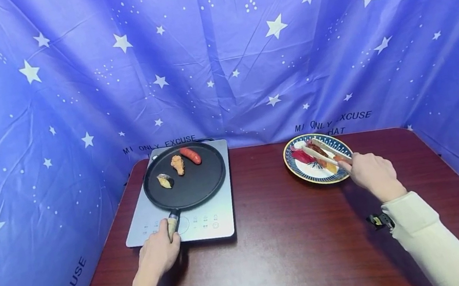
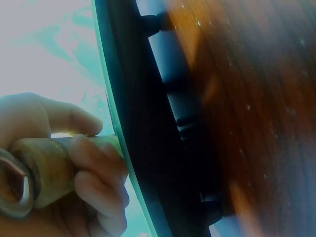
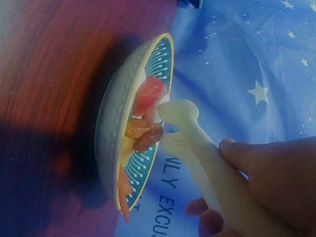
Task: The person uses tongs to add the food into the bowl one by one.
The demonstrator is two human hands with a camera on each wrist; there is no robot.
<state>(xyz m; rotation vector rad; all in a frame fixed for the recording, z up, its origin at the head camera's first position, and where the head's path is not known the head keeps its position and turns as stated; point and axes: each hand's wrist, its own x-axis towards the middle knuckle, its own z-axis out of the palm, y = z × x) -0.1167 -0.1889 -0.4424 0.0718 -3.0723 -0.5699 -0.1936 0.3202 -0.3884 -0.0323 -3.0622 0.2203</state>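
Note:
My left hand [image 1: 159,253] grips the handle [image 1: 172,224] of a round black frying pan [image 1: 200,187]; the left wrist view shows the fingers curled round it. In the pan lie a red sausage [image 1: 190,155], a golden-brown fried piece [image 1: 177,164] and a small dark-and-yellow piece [image 1: 166,180]. My right hand [image 1: 372,173] holds cream-coloured tongs [image 3: 197,143]. Their parted tips are at a brown glazed food piece [image 3: 148,136] on a blue-patterned plate [image 1: 298,174]; contact cannot be made out. Beside it lies a reddish-pink piece [image 3: 150,94], with orange and yellow pieces too.
Under the pan is a silver induction cooker [image 1: 139,223] with printed touch controls, standing at the left of a dark red wooden table [image 1: 281,254]. A blue star-printed curtain [image 1: 218,65] hangs behind and along both sides of the table.

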